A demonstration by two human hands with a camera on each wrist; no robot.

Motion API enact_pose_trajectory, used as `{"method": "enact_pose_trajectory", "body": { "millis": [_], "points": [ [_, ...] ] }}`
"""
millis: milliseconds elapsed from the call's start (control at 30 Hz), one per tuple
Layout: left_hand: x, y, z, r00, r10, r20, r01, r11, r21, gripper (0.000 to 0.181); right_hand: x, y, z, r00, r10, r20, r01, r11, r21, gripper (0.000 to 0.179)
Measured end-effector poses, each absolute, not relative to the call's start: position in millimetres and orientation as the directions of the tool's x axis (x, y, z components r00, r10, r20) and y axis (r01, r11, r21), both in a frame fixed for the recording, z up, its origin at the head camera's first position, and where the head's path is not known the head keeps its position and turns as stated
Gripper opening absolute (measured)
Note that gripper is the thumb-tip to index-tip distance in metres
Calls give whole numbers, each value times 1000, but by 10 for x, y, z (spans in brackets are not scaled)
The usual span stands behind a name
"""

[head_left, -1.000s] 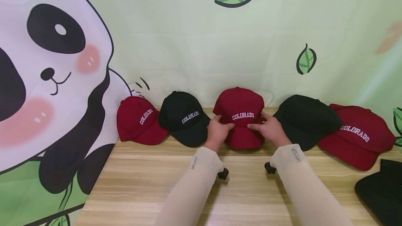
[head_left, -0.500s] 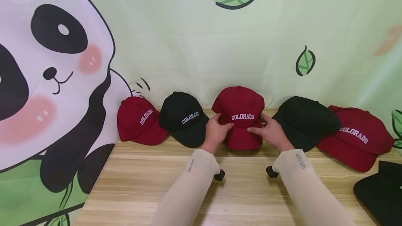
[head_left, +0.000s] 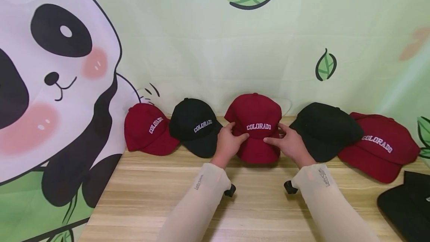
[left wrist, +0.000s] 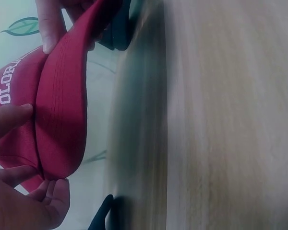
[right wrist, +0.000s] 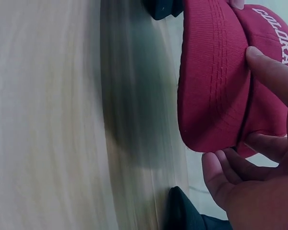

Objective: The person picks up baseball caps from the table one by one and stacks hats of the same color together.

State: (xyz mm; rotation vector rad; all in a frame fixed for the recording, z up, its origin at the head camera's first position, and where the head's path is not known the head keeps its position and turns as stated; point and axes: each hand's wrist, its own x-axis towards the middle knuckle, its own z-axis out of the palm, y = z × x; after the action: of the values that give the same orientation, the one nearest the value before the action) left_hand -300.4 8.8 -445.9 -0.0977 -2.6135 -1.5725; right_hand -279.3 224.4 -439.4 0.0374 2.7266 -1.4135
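Observation:
A red baseball cap with white COLORADO lettering faces me at the middle of the row. My left hand grips its left side, the thumb on the front at the brim seam and the fingers curled at the side. On the opposite side my right hand holds it the same way. In the left wrist view, backdrop shows between the red brim and the tabletop, so the cap hangs a little above the table. A black cap sits beside my left hand, another black cap beside my right.
At the far left a red cap touches its black neighbour. On the right, another red cap lies partly behind a black one. A further black item is cut off at the right edge. A panda-printed backdrop rises behind the wooden table.
The held red cap has come slightly toward me, its brim lower in view. My wrists have lowered and spread a little, both hands keeping their hold. The other caps stay put.

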Motion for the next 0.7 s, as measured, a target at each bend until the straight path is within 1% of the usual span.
{"method": "enact_pose_trajectory", "body": {
  "millis": [433,700],
  "points": [
    [-2906,-12,-4437,-992,24,120,116,513,851,66,-2678,2207,-4396,-996,0,-90,74,564,-823,100],
    [-2827,-67,-4445,-991,47,123,130,514,848,65,-2588,2169,-4387,-997,21,-72,70,605,-793,100]
  ]
}}
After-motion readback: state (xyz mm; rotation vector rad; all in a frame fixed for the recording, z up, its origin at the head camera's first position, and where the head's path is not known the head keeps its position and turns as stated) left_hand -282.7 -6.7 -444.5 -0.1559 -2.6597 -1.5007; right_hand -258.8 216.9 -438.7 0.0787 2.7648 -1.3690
